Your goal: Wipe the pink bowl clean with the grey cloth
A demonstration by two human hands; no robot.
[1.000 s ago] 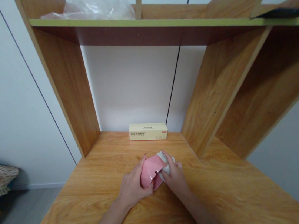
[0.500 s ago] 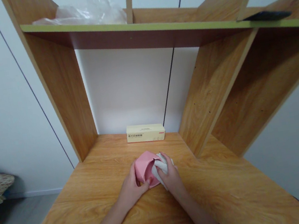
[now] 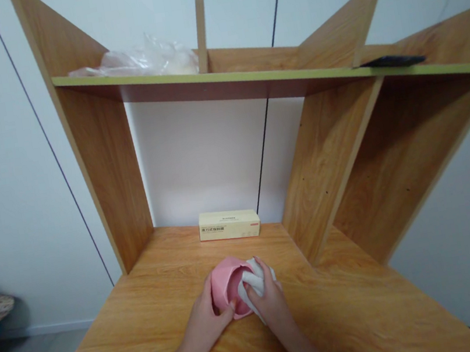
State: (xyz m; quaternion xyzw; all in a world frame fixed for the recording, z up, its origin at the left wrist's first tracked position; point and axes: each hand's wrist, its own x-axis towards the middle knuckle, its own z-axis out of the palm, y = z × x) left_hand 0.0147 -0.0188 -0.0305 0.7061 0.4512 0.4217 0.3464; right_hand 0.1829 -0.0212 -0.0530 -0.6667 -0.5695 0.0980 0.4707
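At the lower centre of the frame: a pink faceted bowl [image 3: 222,281], tipped so its mouth turns toward the lower right; whether it touches the bench [image 3: 353,317] beneath cannot be told.
Left hand [image 3: 208,314]: grip curved around the bowl's left side, thumb at the near rim, the far fingers mostly hidden; it is closed on the bowl.
Right hand [image 3: 272,303]: grip bunched on a white cloth [image 3: 255,282], pinching it over the bowl's right rim, with a loose end hanging below.
Step in hand: apparently wiping the bowl at its rim and just inside.
Next move, as judged: it would call for a steady left grip and a small turn of the bowl, so the cloth meets unwiped surface.
Behind, at mid-frame: a cling-film box [image 3: 229,225], apart from both hands.
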